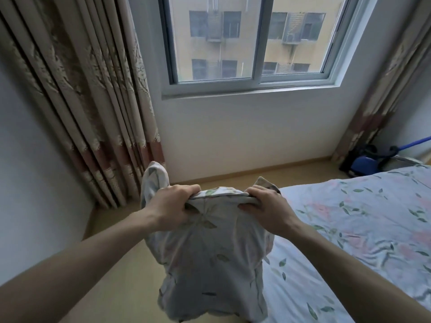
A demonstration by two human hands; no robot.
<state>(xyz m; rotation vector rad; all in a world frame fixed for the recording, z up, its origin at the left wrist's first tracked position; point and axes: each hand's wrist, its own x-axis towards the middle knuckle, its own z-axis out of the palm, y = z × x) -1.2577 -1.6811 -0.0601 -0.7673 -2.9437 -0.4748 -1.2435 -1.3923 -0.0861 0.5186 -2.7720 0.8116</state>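
A pale pillowcase [210, 257] printed with leaves hangs in the air in front of me, bulging as if something fills it. My left hand [172, 206] grips its upper edge on the left, fingers curled over the bunched cloth. My right hand [263, 206] grips the same edge on the right, thumb pressed against the fabric. Loose corners of cloth stick up beside each hand. Whatever is inside the pillowcase is hidden.
A bed [361, 229] with a matching floral sheet fills the right side. Beige curtains [88, 101] hang at the left, a window [251, 40] sits ahead above a white wall. A blue cleaning tool [366, 164] lies in the far right corner on the wooden floor [116, 264].
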